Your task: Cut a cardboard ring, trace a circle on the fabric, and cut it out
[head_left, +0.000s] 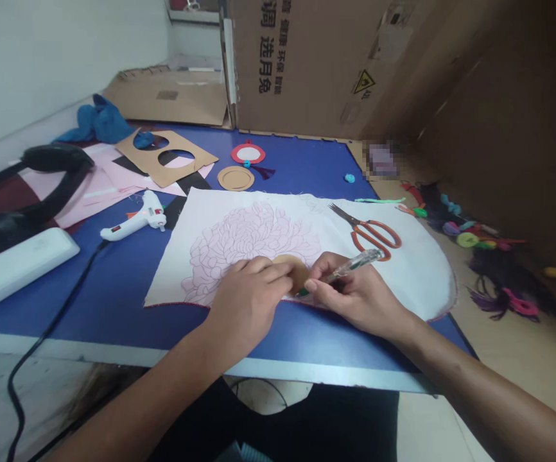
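Observation:
White cloth [403, 282], printed with a large pale pink flower [249, 234], lies spread along the front of the blue table. On its near edge is a round brown cardboard disc [298, 273], partly covered by my fingers. My left hand [249, 292] lies over the disc with its fingers out, pressing it onto the cloth; its thumb is hidden. In my right hand [350, 292] is a clear pen [362, 260], pinched between thumb and fingers, its tip down at the disc's right edge. Orange-handled scissors [372, 234] rest on the cloth just beyond my right hand.
A white glue gun [136, 218] with a black cord lies left of the cloth. Behind it are a cardboard sheet with two round holes [162, 170], a cardboard ring [235, 178] and a red-rimmed round ornament [248, 153]. Tassels and cords [513, 301] lie right; cardboard boxes [307, 70] stand behind.

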Demonstrator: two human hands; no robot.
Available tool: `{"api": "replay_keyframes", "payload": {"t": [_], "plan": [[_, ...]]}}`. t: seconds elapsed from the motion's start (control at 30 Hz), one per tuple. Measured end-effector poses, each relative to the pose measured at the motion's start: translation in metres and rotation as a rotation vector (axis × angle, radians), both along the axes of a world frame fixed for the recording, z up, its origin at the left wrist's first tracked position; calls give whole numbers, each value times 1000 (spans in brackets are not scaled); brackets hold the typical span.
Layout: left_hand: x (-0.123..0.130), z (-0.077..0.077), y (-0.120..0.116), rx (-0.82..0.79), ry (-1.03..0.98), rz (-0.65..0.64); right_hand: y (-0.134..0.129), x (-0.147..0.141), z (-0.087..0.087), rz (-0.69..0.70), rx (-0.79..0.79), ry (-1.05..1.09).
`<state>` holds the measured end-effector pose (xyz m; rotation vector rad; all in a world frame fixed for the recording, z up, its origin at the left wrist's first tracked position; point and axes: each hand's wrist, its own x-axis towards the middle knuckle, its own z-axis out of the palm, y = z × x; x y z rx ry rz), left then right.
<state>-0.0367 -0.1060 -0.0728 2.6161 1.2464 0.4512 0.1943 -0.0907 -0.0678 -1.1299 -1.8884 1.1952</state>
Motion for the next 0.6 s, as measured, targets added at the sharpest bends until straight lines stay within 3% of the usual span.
{"api": "replay_keyframes", "payload": {"t": [0.6], "plan": [[0,-2,1,17,1,-1,0,3,0,-41,-43,13]]}}
